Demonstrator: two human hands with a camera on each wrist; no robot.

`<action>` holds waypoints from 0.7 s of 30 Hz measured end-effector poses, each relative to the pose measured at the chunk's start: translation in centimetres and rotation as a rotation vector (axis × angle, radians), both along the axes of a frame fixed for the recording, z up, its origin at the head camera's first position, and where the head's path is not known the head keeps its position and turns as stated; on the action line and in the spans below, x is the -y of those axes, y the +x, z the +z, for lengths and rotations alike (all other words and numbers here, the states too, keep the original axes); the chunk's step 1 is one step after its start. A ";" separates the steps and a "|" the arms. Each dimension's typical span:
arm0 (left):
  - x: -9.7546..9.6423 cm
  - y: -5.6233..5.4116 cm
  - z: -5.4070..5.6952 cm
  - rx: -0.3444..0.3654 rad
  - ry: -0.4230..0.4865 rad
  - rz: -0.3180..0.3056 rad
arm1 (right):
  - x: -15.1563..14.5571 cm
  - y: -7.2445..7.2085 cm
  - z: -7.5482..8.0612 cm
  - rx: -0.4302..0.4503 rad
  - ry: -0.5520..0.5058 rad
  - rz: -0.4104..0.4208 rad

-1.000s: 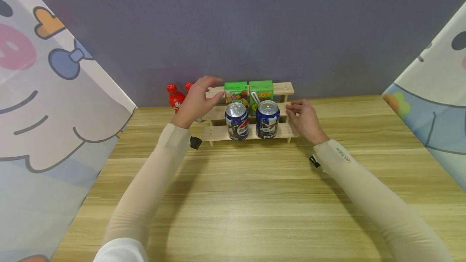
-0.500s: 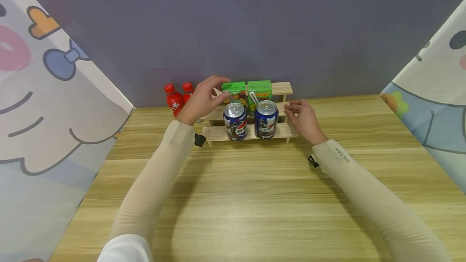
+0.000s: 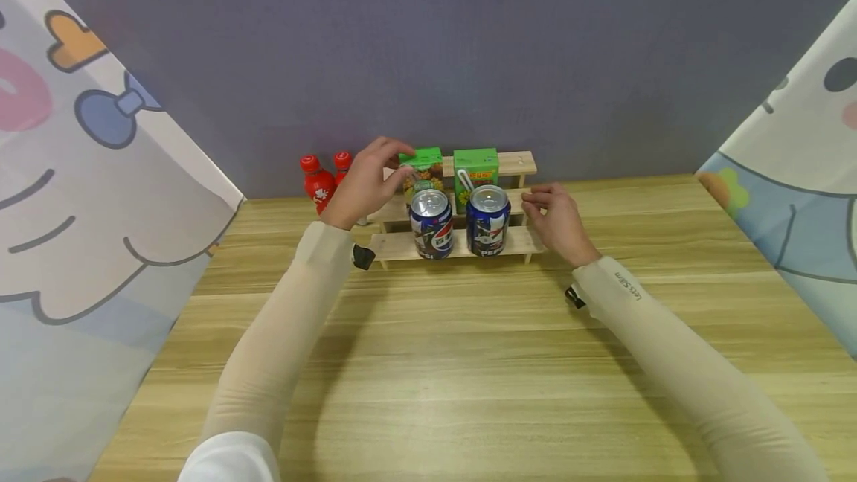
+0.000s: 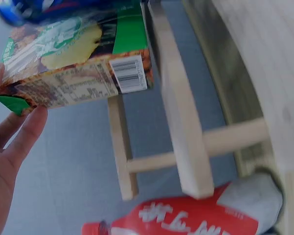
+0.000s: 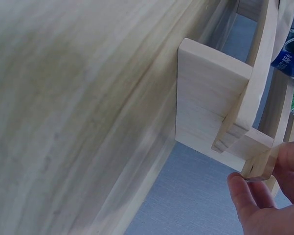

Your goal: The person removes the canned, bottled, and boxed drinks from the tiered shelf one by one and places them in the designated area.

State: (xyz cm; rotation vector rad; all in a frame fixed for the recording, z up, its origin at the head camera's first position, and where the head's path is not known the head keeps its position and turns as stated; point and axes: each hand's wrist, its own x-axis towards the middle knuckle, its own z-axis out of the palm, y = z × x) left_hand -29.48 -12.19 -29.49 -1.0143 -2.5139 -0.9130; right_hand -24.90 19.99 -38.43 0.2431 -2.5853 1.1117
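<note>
On a three-tier wooden rack (image 3: 512,163), a green food carton (image 3: 431,162) with printed food pictures stands on the middle tier. My left hand (image 3: 364,183) pinches its upper left part; in the left wrist view, thumb and fingers grip a corner of the carton (image 4: 63,88). A second green carton (image 3: 477,161) stands to the right. Two blue Pepsi cans, a left can (image 3: 431,225) and a right can (image 3: 487,222), stand upright on the front tier, partly covering the cartons. My right hand (image 3: 557,222) pinches the right end of the middle tier (image 5: 261,164).
Red bottles (image 3: 318,183) stand left of the rack, partly hidden behind my left hand. A grey wall (image 3: 602,65) rises right behind the rack. The wooden table (image 3: 435,363) stretches out in front, with printed cartoon panels (image 3: 114,192) at both sides.
My left hand has come to the left carton and taken hold of it. The carton has shifted left, widening the gap to the other carton. My right hand stays at the rack's end.
</note>
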 end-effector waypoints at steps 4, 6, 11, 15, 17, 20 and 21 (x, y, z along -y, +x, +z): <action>1.3 0.4 0.5 0.004 0.021 0.014 | 0.1 0.0 0.0 -0.010 -0.002 0.003; 2.0 0.7 0.7 -0.002 0.033 0.016 | 0.1 0.0 0.0 -0.015 0.001 0.004; 4.0 1.2 1.1 -0.040 0.050 0.034 | 0.1 -0.1 0.1 -0.021 0.005 0.007; 5.5 1.6 1.3 -0.071 0.056 0.054 | 0.0 -0.1 0.1 -0.018 0.001 0.009; 6.2 1.8 1.3 -0.082 0.057 0.065 | 0.0 -0.1 0.1 -0.014 0.003 0.009; 7.3 2.1 1.3 -0.104 0.060 0.076 | 0.0 0.0 0.1 -0.020 0.004 0.014; 7.7 2.2 1.3 -0.110 0.062 0.078 | 0.0 0.0 0.1 -0.023 0.004 0.016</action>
